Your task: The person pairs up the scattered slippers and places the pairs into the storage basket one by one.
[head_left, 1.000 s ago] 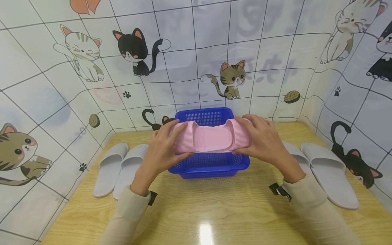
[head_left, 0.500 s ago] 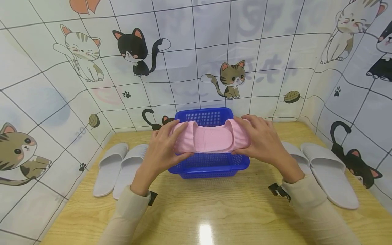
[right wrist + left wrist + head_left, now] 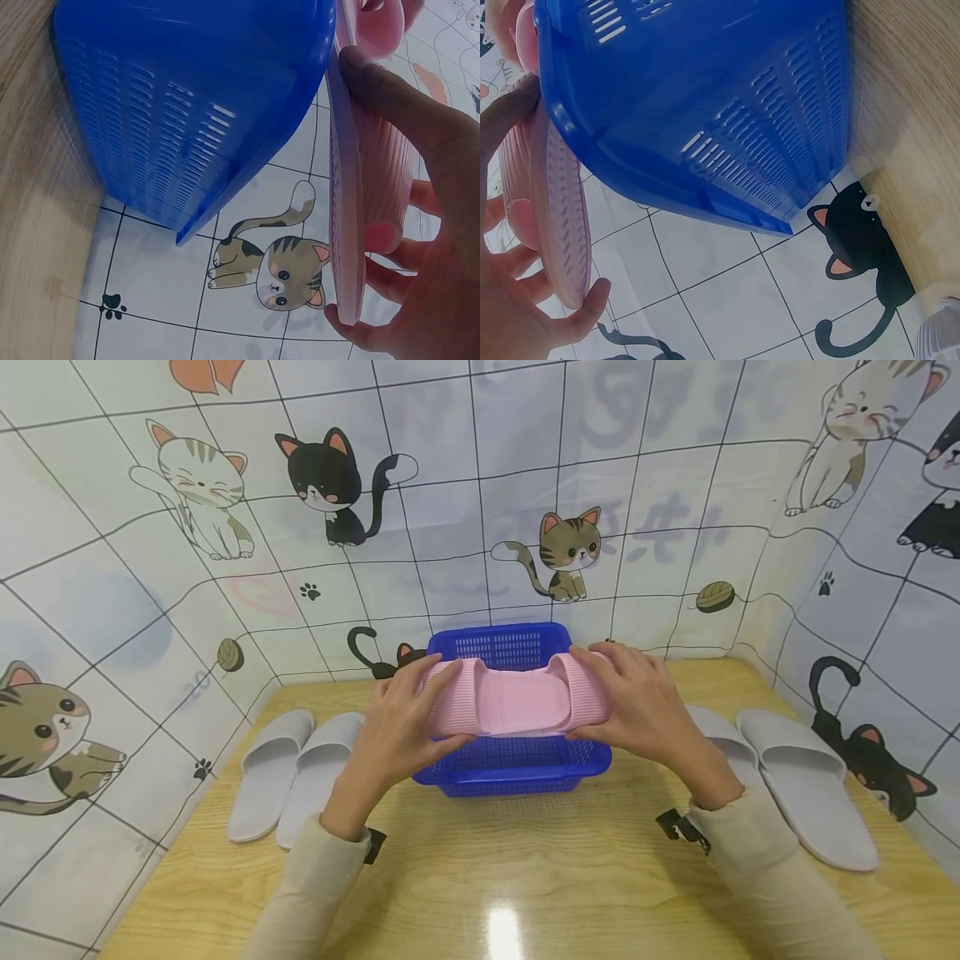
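A pair of pink slippers [image 3: 522,700] with ribbed straps is held lengthwise over the blue plastic basket [image 3: 513,780], toe ends outward and soles overlapping in the middle. My left hand [image 3: 392,714] grips the left toe end, thumb on the near edge and fingers over the strap. At the other toe end, my right hand [image 3: 643,703] holds on the same way. The left wrist view shows the textured underside of a slipper [image 3: 568,225] beside the basket wall. In the right wrist view the sole edge of a slipper [image 3: 347,247] lies between thumb and fingers.
White slippers [image 3: 267,777] stand in a pair on the wooden table [image 3: 450,877] at the left. Another white pair [image 3: 810,793] is at the right, partly hidden by my right arm. Cat-printed wall covering [image 3: 450,543] rises close behind the basket and on both sides.
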`<control>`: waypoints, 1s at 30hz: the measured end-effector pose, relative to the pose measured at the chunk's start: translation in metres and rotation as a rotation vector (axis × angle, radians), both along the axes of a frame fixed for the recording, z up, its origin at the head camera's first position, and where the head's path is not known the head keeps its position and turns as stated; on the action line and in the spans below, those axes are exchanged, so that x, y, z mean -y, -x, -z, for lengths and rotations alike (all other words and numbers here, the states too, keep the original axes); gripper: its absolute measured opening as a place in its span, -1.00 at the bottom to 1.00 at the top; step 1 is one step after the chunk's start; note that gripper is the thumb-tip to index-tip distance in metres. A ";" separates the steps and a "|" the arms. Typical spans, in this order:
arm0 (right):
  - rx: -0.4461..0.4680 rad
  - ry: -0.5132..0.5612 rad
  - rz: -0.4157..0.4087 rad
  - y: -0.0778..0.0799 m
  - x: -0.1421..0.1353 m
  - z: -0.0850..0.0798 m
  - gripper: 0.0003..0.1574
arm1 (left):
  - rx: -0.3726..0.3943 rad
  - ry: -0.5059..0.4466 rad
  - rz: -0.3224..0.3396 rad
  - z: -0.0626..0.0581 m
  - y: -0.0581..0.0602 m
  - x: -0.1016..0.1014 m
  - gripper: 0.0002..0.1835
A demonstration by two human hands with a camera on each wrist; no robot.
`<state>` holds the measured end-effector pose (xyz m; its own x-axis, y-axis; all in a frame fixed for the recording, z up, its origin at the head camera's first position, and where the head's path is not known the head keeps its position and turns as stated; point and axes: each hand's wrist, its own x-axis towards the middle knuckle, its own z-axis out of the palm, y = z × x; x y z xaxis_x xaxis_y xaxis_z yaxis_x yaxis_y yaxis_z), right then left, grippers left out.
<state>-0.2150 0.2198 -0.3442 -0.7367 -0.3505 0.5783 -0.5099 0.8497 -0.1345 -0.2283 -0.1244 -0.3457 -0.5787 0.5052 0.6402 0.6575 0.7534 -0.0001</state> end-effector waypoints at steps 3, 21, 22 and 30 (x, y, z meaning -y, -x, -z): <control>0.003 -0.001 0.000 0.000 0.001 0.000 0.42 | -0.003 0.006 -0.003 0.000 0.000 -0.001 0.11; -0.019 -0.007 -0.013 0.001 0.001 0.002 0.42 | -0.013 0.011 -0.009 0.001 -0.001 -0.003 0.10; -0.020 -0.006 -0.013 0.001 0.001 0.002 0.42 | -0.014 0.011 -0.009 0.001 -0.001 -0.003 0.10; -0.019 -0.010 -0.008 0.001 0.002 0.003 0.42 | -0.017 0.010 -0.008 0.001 -0.001 -0.004 0.11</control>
